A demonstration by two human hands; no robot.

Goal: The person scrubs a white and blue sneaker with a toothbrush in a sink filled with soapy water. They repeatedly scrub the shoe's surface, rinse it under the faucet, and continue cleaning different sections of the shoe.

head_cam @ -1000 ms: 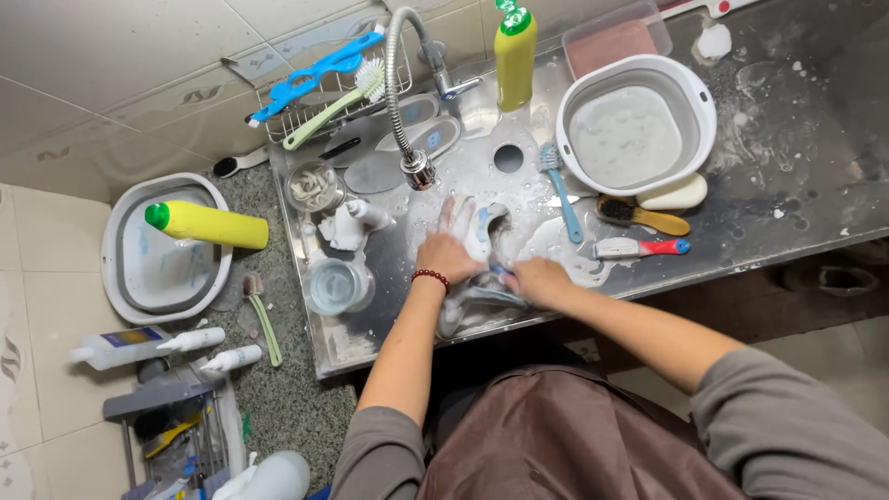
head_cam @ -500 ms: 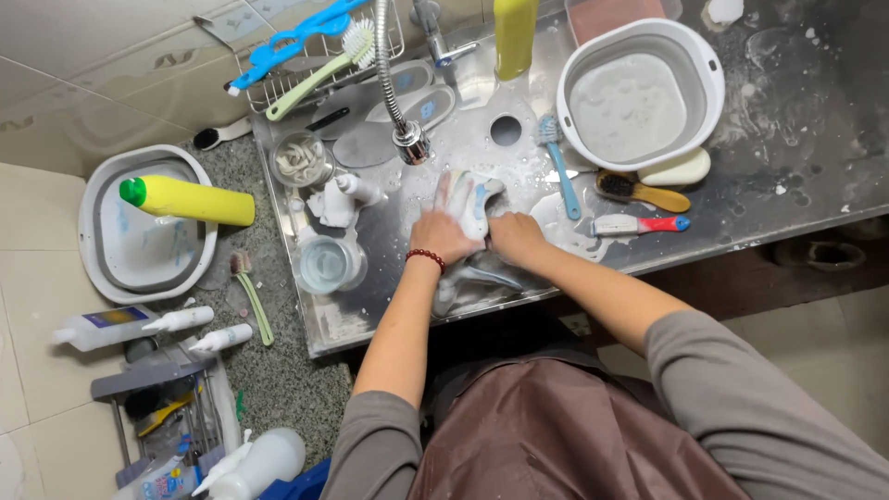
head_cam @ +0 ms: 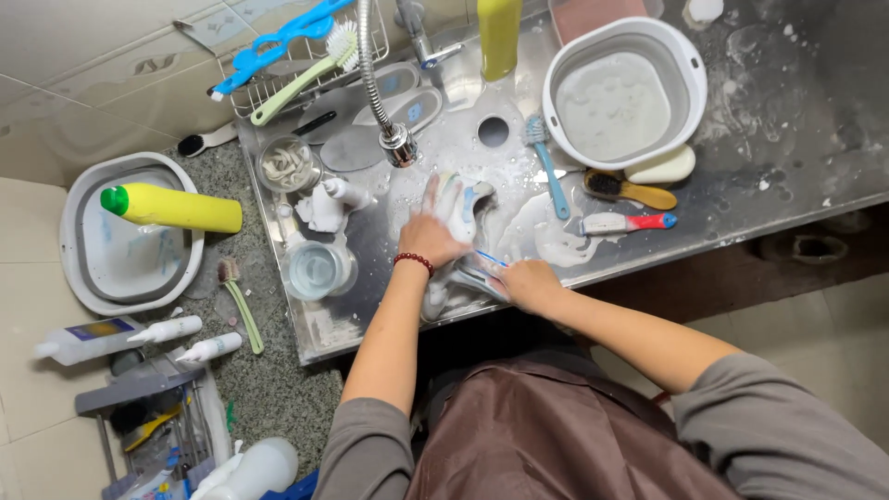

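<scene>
Head view, steel sink basin (head_cam: pixel 741 199) wet and soapy. A white shoe (head_cam: pixel 460 206) lies in suds just below the faucet head (head_cam: pixel 398 145), apparently so rinse water lands on it. Left hand (head_cam: pixel 429 234) lies flat over the shoe, fingers spread, pressing it against the basin floor, likely to stop it sliding on the foam. Right hand (head_cam: pixel 528 282), below and right of the shoe at the front edge of the basin, is closed around a thin blue-handled brush (head_cam: pixel 491 258) that points toward the shoe.

Spare tools sit right of the shoe within reach: blue toothbrush (head_cam: pixel 546 167), wooden-handled brush (head_cam: pixel 630 191), red-handled brush (head_cam: pixel 625 223), bar of soap (head_cam: pixel 659 167). Round grey tub (head_cam: pixel 685 65) of cloudy water stands above them.

Open room: bare steel right of the shoe toward the brushes. Left of the shoe is crowded by a clear cup (head_cam: pixel 317 268). The front rim lies close under both wrists.
</scene>
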